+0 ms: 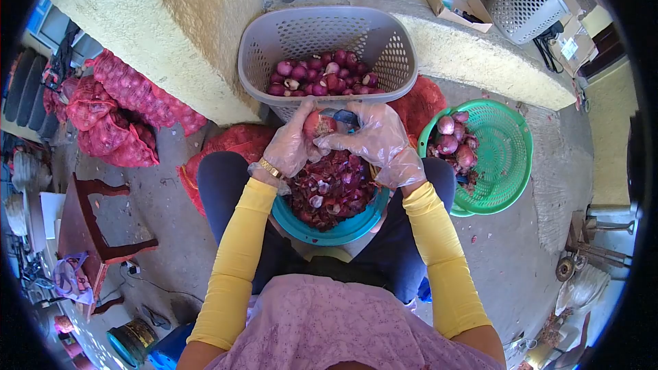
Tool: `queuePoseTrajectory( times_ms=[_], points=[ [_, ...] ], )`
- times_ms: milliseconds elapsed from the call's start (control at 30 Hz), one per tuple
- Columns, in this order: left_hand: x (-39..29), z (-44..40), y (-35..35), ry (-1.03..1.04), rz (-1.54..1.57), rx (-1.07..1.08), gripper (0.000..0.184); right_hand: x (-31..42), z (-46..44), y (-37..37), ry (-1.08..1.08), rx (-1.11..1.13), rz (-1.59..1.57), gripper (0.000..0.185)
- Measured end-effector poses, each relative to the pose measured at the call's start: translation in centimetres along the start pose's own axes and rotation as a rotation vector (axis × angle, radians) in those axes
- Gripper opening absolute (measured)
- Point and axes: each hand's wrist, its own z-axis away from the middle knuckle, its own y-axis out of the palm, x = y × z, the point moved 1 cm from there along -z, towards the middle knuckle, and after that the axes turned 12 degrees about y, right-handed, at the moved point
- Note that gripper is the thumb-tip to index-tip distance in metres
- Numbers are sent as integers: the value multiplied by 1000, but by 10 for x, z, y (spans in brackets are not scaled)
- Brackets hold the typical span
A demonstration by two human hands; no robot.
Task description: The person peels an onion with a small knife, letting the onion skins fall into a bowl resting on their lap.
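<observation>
My left hand, in a clear plastic glove, is closed around a red onion with dry skin on it. Gloved the same way, my right hand grips a small knife against the onion; most of the knife is hidden by the fingers. Below both hands, a blue basin between my knees holds a heap of onion skins. Just beyond them stands a grey perforated basket with peeled red onions in it.
To the right, a green colander holds several unpeeled onions. Red mesh sacks of onions lean by the wall at left, near a wooden stool. A ledge at the back carries a cardboard box and another basket.
</observation>
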Motion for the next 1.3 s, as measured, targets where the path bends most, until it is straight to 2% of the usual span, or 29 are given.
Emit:
queuePoseTrajectory(
  times_ms=[100,300,367,500,567,667,800,900,967,1000,1067,1300],
  points=[
    [-2,1,5,19,30,44,46,0,0,0,6,-2,7,66],
    [-5,4,8,26,-80,-31,45,-9,-2,12,-88,-26,-25,65],
    [-10,10,24,123,-46,-109,44,-8,-3,11,-72,-15,25,66],
    [-2,2,3,97,-43,-46,42,-9,-1,11,-41,10,58,66],
    [-4,3,3,31,-55,-1,42,-9,0,11,-80,-53,112,64],
    [-4,5,11,90,-54,-72,42,-17,-2,15,-30,-33,194,63],
    [-3,3,4,90,-67,-57,41,-12,-1,14,-30,-46,203,65],
    [-3,3,-6,37,-70,-29,38,-6,1,11,10,83,261,58],
    [1,-2,-17,-56,-54,106,36,-18,-1,22,-116,-34,209,69],
    [0,1,-10,-57,-53,105,36,-16,0,22,-115,-32,209,69],
    [-6,9,9,-52,-85,-54,35,-12,1,22,-52,41,326,70],
    [-1,6,-6,-16,-108,23,34,-17,-1,25,-61,-19,390,72]
  ],
)
